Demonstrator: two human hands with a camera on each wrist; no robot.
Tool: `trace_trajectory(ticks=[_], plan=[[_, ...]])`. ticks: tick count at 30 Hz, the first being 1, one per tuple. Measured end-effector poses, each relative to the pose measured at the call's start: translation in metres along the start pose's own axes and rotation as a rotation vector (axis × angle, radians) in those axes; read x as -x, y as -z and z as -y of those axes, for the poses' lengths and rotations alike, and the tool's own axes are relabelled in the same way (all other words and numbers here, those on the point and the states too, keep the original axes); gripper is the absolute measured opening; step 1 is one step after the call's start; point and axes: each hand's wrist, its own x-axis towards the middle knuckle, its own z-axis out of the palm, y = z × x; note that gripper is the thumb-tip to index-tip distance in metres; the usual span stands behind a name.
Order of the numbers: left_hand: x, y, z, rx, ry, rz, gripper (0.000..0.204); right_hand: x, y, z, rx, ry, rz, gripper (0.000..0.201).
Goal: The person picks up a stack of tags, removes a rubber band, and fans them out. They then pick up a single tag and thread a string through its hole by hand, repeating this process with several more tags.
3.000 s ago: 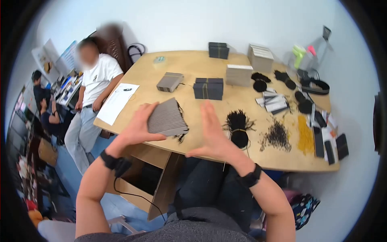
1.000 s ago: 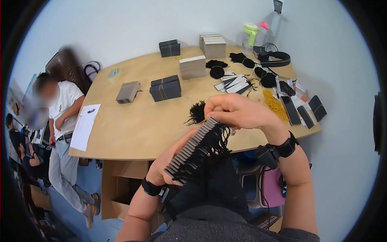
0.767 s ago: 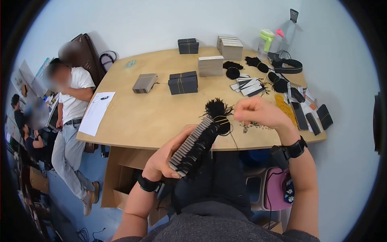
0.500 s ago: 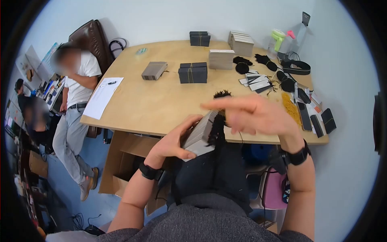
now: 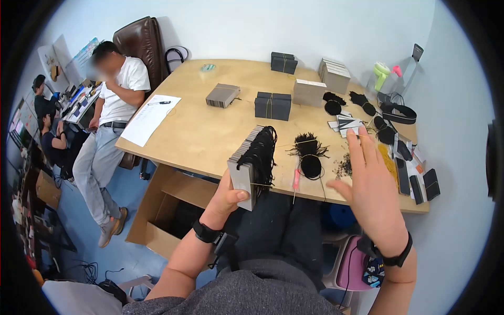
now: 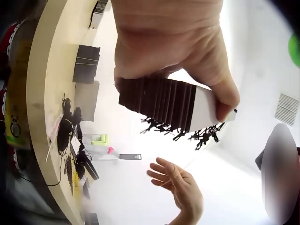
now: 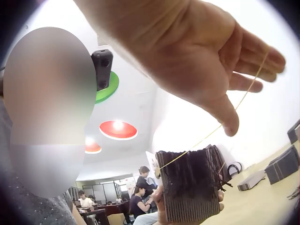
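My left hand grips a thick stack of grey hang tags, held above the table's front edge. Black strings hang down one side of the stack. A thin yellow rubber band runs from the stack to my right hand, stretched over its extended fingers. The right thumb points away from the fingers, toward the stack. In the left wrist view the left thumb lies against the white end tag. Beyond the stack are a tied bundle of black strings and a pink-handled tool.
Banded dark stacks, a banded grey stack and pale stacks stand on the table. Yellow bands, loose tags and a phone lie at right. A person sits at left; an open carton is below.
Both hands were around the fanned tags at first. The left hand now holds them as an upright stack. My right hand has moved off to the right, drawing the rubber band out.
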Motion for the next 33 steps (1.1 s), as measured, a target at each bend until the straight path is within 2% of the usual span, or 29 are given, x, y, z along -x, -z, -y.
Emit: trace_trajectory(ticks=[2,3,5,6,8,9,10,11,12,14,15,16,18,19,20,21,22,24,26,28,30,33], plan=[[-0.006,-0.004,-0.005,0.019,-0.001,0.003,0.106,0.001,0.026,0.019,0.032,0.2,-0.034,0.068],[-0.01,-0.002,-0.005,0.032,0.038,0.081,0.105,0.001,0.027,0.026,0.032,0.203,-0.035,0.068],[-0.013,-0.004,-0.012,0.019,0.116,0.176,0.104,0.0,0.03,0.038,-0.024,0.594,-0.124,0.052],[-0.009,-0.014,-0.023,-0.004,0.16,0.192,0.104,-0.001,0.033,0.049,-0.108,0.688,-0.074,0.048],[-0.007,-0.016,-0.023,-0.094,0.21,0.231,0.105,-0.014,0.028,0.065,-0.058,0.894,-0.143,0.047],[-0.004,-0.014,-0.025,-0.184,0.25,0.255,0.107,-0.025,0.027,0.063,-0.058,0.887,-0.142,0.047],[0.001,-0.012,-0.027,-0.272,0.291,0.275,0.108,-0.041,0.026,0.06,-0.209,0.849,0.062,0.05],[0.004,-0.007,-0.036,-0.288,0.352,0.406,0.112,-0.061,0.023,0.056,-0.356,0.804,0.26,0.054],[0.01,-0.008,-0.03,-0.09,0.206,0.405,0.112,-0.081,0.011,0.043,-0.41,0.734,0.416,0.068],[0.028,0.001,-0.03,0.105,0.221,0.337,0.113,-0.101,0.006,0.029,-0.551,0.673,0.61,0.074],[0.032,0.001,-0.029,0.164,0.216,0.311,0.112,-0.103,-0.003,0.027,-0.542,0.687,0.609,0.074],[0.035,-0.002,-0.03,0.169,0.206,0.299,0.112,-0.102,-0.019,0.028,-0.652,0.68,0.609,0.076],[0.041,-0.013,-0.03,0.332,0.298,0.155,0.116,-0.097,-0.051,0.029,-0.767,0.682,0.622,0.078],[0.035,-0.006,-0.018,0.39,0.255,0.204,0.116,-0.094,-0.066,0.032,-0.898,0.611,0.573,0.079],[0.03,0.0,-0.008,0.397,0.25,0.179,0.116,-0.092,-0.078,0.032,-1.029,0.538,0.531,0.081],[0.026,0.003,-0.005,0.42,0.231,0.214,0.115,-0.092,-0.078,0.033,-1.3,0.276,0.696,0.082],[0.025,0.01,-0.002,0.444,0.214,0.242,0.113,-0.087,-0.075,0.033,-1.383,0.173,0.672,0.073],[0.02,0.031,0.002,0.391,0.21,0.236,0.108,-0.081,-0.117,0.025,-1.827,-0.019,0.478,0.056],[0.016,0.044,-0.007,0.378,0.156,0.22,0.102,-0.071,-0.15,0.006,-1.886,-0.298,0.259,0.043],[0.008,0.066,-0.023,0.341,0.075,0.15,0.089,-0.046,-0.173,-0.018,-1.815,-0.391,0.299,0.036],[-0.002,0.09,-0.038,0.291,-0.01,0.073,0.085,-0.014,-0.182,-0.031,-1.68,-0.396,0.322,0.029],[-0.038,0.123,-0.077,-0.131,-0.045,-0.099,0.092,0.027,-0.156,-0.044,-1.572,-0.41,0.511,0.02]])
